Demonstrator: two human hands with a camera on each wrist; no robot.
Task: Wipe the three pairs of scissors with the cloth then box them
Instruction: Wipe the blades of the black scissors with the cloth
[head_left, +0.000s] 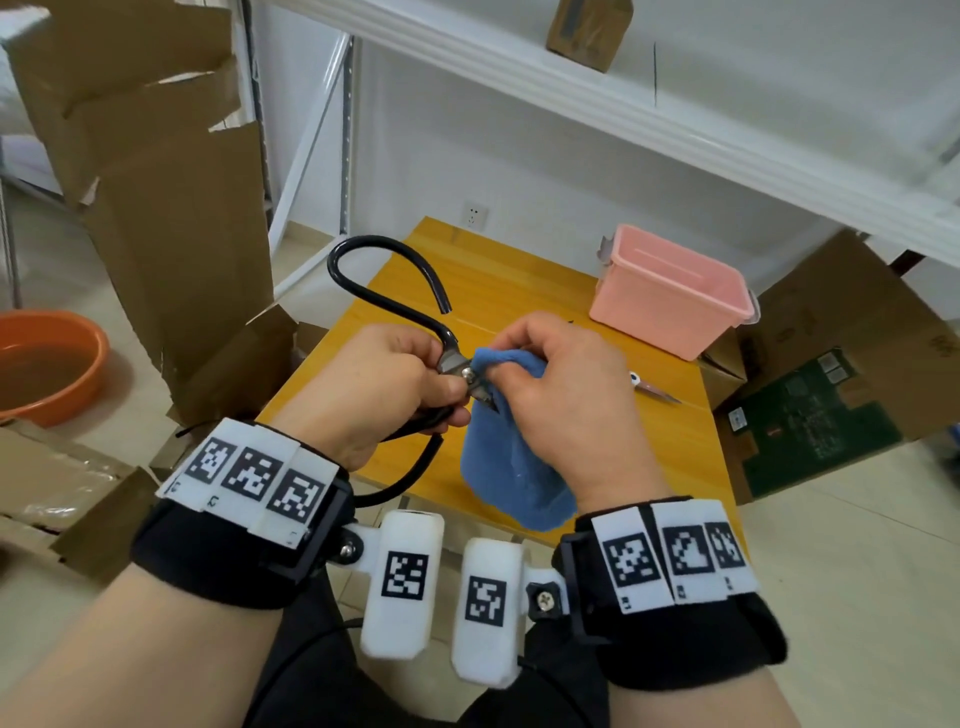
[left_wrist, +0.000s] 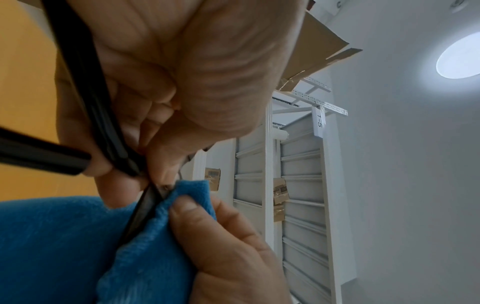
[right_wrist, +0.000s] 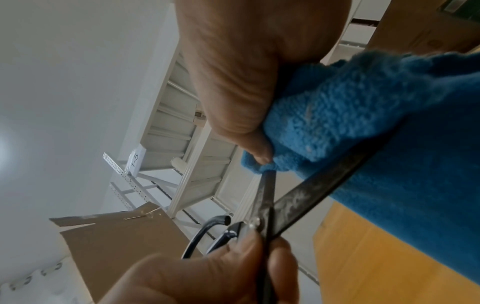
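While the left hand (head_left: 382, 387) grips the black scissors (head_left: 457, 364) at the pivot, the right hand (head_left: 566, 395) pinches the blue cloth (head_left: 511, 467) around one blade, above the table's (head_left: 498, 280) near edge. Another pair (head_left: 655, 389) lies near the right edge; the pink box (head_left: 670, 291) stands at the far corner.

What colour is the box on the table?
Pink; the box shows best in the head view, at the table's far right.

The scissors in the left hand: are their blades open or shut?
Open. In the right wrist view, the scissors show two blades spreading apart from the pivot, one running into the cloth.
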